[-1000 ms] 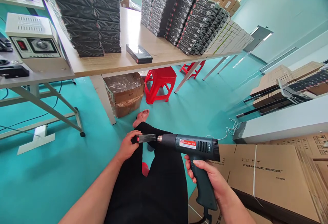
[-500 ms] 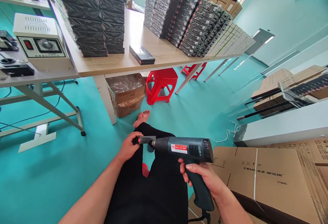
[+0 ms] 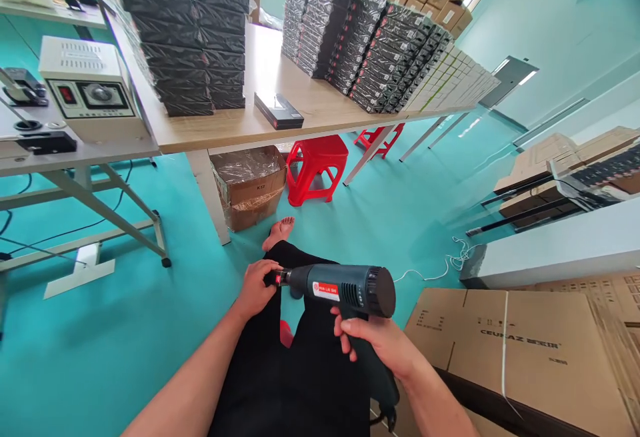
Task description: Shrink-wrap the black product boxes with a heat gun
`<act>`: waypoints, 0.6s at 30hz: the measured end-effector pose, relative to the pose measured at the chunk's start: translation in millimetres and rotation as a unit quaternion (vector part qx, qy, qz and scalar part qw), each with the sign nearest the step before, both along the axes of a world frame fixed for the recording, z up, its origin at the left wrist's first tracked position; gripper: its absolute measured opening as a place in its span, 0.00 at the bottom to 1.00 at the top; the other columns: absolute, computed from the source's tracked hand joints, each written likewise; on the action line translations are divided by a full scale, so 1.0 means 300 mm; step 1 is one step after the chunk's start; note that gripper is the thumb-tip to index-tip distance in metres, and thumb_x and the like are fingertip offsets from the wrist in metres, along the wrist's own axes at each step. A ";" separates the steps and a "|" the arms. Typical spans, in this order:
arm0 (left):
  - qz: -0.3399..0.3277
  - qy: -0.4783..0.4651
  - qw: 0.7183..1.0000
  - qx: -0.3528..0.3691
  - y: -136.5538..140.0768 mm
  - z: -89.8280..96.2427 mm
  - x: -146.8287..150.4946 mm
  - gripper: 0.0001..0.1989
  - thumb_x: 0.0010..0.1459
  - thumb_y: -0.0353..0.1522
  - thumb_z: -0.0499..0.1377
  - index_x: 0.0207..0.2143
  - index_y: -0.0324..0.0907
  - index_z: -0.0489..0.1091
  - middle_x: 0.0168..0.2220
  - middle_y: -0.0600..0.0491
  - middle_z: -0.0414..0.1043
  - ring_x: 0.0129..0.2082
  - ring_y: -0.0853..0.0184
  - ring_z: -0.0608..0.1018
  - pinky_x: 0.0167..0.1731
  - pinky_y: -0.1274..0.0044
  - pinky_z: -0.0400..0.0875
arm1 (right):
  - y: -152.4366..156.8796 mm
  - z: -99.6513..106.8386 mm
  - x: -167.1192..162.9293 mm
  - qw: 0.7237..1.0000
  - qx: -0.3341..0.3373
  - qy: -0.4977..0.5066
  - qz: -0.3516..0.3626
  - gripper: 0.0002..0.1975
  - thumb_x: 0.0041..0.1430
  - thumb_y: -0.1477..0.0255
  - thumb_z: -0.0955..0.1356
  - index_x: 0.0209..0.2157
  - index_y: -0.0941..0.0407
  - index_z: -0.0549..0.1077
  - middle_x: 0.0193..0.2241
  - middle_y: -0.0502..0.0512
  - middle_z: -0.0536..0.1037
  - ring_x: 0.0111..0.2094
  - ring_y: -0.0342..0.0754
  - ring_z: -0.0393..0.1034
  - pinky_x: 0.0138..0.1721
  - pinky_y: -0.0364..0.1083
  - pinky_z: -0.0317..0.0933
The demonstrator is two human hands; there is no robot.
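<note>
My right hand (image 3: 383,340) is wrapped round the grip of a dark green heat gun (image 3: 353,284), which carries a red and white label and points left. A small black box (image 3: 278,278) with a red mark is pinched in the fingers of my left hand (image 3: 256,288). The gun's nozzle is right at the box and covers part of it; whether they touch I cannot tell. Both are held above my lap. On the wooden table (image 3: 220,132) beyond lies a flat black box (image 3: 279,110) in shiny film.
Tall stacks of film-wrapped black boxes (image 3: 180,44) stand on the table. At left is a white control unit (image 3: 87,87) with a dial. Under the table are a carton (image 3: 255,190) and a red stool (image 3: 320,164). Flattened cartons (image 3: 500,350) lie close on my right.
The heat gun has moved left and turned, bringing its nozzle closer to my left hand. The small box has turned, so its red-marked end now faces more towards me.
</note>
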State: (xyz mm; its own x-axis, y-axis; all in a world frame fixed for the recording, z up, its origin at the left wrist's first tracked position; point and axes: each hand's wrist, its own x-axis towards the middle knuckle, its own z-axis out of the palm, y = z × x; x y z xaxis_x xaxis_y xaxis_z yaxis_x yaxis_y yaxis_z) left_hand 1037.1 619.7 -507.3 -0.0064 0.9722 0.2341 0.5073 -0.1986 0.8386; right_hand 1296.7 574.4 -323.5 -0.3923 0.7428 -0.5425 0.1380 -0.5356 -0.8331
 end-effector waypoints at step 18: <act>0.027 -0.101 0.994 -0.037 0.004 -0.047 -0.013 0.24 0.43 0.22 0.52 0.43 0.46 0.72 0.49 0.51 0.71 0.54 0.60 0.70 0.57 0.64 0.59 | -0.003 -0.037 0.079 0.993 0.000 -0.042 -0.114 0.16 0.54 0.66 0.70 0.42 0.60 0.75 0.31 0.55 0.76 0.27 0.44 0.69 0.26 0.44 0.65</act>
State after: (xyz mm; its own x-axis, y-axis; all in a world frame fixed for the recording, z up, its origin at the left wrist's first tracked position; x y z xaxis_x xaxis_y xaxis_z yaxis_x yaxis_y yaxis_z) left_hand 1033.3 621.0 -521.5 -0.0990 0.9838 0.1498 0.3349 -0.1088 0.9360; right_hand 1320.5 573.6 -334.5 -0.1677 0.8072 -0.5660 0.0827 -0.5606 -0.8240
